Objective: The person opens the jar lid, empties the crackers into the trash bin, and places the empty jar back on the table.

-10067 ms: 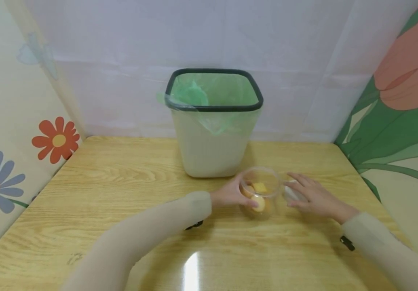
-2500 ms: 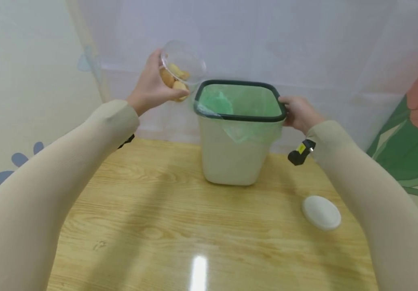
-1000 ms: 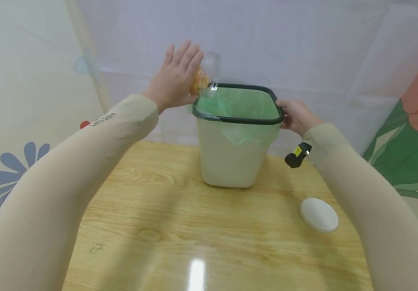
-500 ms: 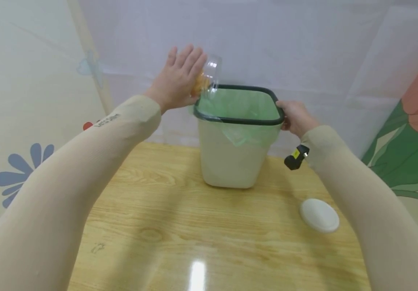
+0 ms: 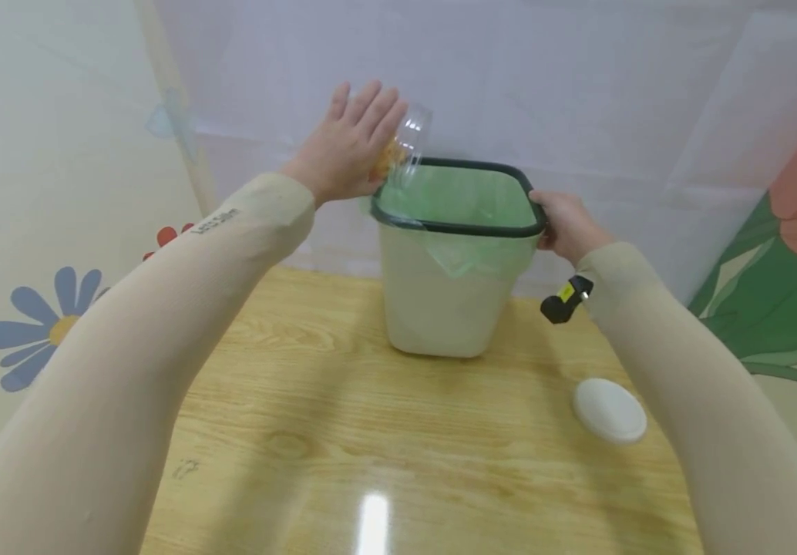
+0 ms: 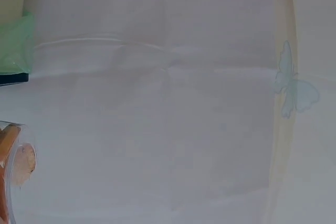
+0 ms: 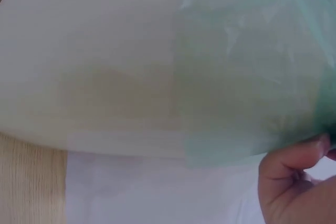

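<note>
My left hand (image 5: 346, 150) holds a clear round plastic tub (image 5: 418, 131) tipped on its side, mouth facing right, at the left edge of the trash bin. Orange-yellow pieces of food (image 5: 388, 160) lie inside the tub; their kind is hard to tell. In the left wrist view, part of the tub with a pale piece (image 6: 24, 163) shows at the left edge. The cream trash bin (image 5: 447, 301) has a black rim and a green bag liner (image 5: 468, 193). My right hand (image 5: 568, 222) grips the bin's right rim; in the right wrist view the thumb (image 7: 294, 161) presses near the liner.
A white round lid (image 5: 610, 410) lies on the wooden table (image 5: 343, 432), right of the bin and beside my right forearm. Behind the bin hangs a white sheet (image 5: 579, 92). Flower-patterned panels stand at both sides.
My left hand has raised the tub off the table and tipped it over the bin's left side, shifting slightly right lately. My right hand has left the lid on the table and taken the rim.
</note>
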`<state>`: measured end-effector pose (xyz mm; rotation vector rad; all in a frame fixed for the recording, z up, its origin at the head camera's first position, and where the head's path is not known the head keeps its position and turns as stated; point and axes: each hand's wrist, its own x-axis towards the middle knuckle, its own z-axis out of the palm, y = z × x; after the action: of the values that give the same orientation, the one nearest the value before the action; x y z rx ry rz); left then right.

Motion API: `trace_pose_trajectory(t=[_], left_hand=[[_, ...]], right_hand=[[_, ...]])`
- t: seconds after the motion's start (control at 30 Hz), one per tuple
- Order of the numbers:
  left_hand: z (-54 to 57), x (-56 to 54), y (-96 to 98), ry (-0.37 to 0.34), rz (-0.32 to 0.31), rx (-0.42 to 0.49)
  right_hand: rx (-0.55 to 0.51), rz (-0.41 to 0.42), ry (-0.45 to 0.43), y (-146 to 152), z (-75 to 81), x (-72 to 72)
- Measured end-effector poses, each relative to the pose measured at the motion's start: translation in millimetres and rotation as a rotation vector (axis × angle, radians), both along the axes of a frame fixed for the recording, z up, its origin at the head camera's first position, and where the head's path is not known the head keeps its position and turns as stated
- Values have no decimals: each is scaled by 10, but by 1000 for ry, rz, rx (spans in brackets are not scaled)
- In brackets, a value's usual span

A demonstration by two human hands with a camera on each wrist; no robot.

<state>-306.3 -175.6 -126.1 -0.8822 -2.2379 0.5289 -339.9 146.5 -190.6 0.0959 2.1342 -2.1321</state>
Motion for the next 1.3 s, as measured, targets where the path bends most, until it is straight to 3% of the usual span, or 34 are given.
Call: trace_pose_trajectory(t=[0.27,0.43,0.6,0.97,1.3], left_hand=[[14,8,-2,-3,-12,1],[12,4,-11,-22,16,-31],[-28,-21,13,-20,5,-43],[6,-40,95,42,-16,-50],[-2,-29,59,55,-16,-107]], right_hand=[[-215,172,-154,43,77,-73],[-155,153,-274,78,215,-140],[-98,132,-388,143,343,-184],[-214,208,-470,314,374,-227],[-116,184,-390,295,337,-221]])
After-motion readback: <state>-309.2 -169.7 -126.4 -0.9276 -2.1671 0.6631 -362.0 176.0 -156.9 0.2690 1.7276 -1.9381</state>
